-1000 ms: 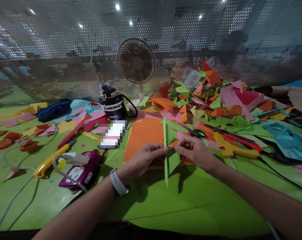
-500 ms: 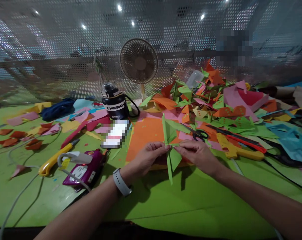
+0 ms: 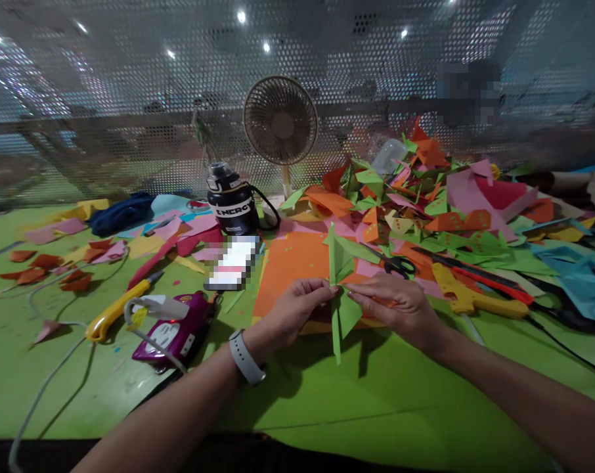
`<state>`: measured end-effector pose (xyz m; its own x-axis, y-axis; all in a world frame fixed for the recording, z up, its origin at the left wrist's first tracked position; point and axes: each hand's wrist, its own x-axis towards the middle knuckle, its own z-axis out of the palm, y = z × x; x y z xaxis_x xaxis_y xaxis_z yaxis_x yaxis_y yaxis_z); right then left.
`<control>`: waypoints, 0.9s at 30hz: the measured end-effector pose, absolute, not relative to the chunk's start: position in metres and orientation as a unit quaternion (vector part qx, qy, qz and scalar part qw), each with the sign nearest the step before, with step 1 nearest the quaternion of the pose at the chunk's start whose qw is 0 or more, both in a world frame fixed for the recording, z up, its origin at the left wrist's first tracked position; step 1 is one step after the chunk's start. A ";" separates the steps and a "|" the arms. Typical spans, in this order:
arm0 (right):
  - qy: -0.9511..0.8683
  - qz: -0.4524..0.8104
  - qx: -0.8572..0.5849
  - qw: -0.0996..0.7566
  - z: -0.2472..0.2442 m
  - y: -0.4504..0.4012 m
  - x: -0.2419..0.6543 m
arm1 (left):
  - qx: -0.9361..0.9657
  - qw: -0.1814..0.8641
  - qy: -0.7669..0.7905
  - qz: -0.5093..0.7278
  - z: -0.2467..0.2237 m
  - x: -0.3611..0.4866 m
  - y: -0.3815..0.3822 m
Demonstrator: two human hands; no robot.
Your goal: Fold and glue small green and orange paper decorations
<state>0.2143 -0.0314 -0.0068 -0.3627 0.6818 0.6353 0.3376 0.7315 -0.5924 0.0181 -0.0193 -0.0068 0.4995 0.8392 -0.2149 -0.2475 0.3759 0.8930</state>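
Observation:
A light green paper piece (image 3: 351, 315), made of a long narrow folded strip with pointed leaf-like flaps, stands between my hands above an orange sheet (image 3: 290, 263). My left hand (image 3: 302, 305) pinches the strip near its middle between thumb and fingers. From the other side, my right hand (image 3: 400, 307) has its thumb and forefinger tips drawn together at the edge of a flap. Its remaining fingers are curled, and the exact contact is small and hard to make out. Behind the right hand lie dark-handled scissors (image 3: 400, 265).
Yellow glue gun (image 3: 475, 301) and red-and-black tool (image 3: 494, 279) lie right. Left are a yellow-handled tool (image 3: 115, 315), a purple power strip (image 3: 172, 332) with cables and a phone (image 3: 232, 263). A bottle (image 3: 232, 207), a fan (image 3: 280, 121) and heaped paper scraps (image 3: 376, 190) stand behind.
My right fingertips have shifted slightly right, away from the left thumb. The left hand keeps its pinch on the green paper. The whole view has moved a little.

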 end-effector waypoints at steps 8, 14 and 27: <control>-0.825 0.147 -0.295 0.459 -0.009 -0.028 0.216 | 0.434 0.756 0.350 0.342 -0.006 0.018 -0.019; -0.784 0.182 -0.371 0.463 -0.006 -0.031 0.214 | 0.450 0.749 0.326 0.362 -0.007 0.017 -0.018; -0.800 0.161 -0.335 0.471 -0.006 -0.032 0.213 | 0.449 0.749 0.331 0.357 -0.011 0.017 -0.018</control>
